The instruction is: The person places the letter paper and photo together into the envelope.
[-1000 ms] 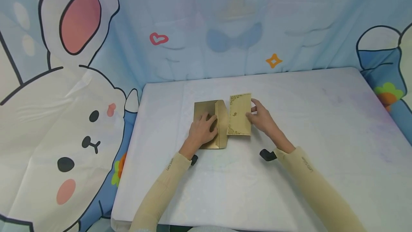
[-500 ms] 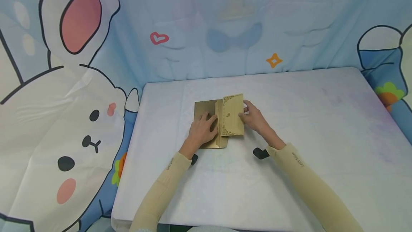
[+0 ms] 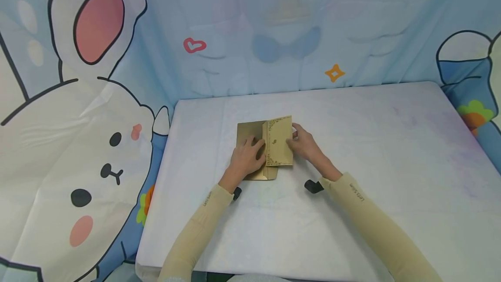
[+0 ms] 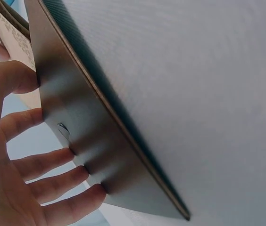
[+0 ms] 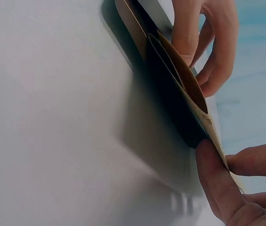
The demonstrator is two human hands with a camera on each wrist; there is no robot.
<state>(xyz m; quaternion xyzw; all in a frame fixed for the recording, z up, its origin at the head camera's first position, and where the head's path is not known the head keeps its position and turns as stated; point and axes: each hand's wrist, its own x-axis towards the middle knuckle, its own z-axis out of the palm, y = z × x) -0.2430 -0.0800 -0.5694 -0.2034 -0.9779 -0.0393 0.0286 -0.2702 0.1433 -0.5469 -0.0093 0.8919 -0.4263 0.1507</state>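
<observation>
While the left hand [image 3: 246, 158] presses flat on the envelope [image 3: 250, 132], the right hand [image 3: 303, 145] pinches the card [image 3: 278, 140], now slid leftward, its edge entering the envelope's mouth.

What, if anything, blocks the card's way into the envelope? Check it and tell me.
Nothing visible does. The right hand pinches the patterned card at its right edge, and its left edge already lies over the open flap of the gold envelope. The left hand presses the envelope flat, its fingertips beside the card's edge, not across the opening.
</observation>
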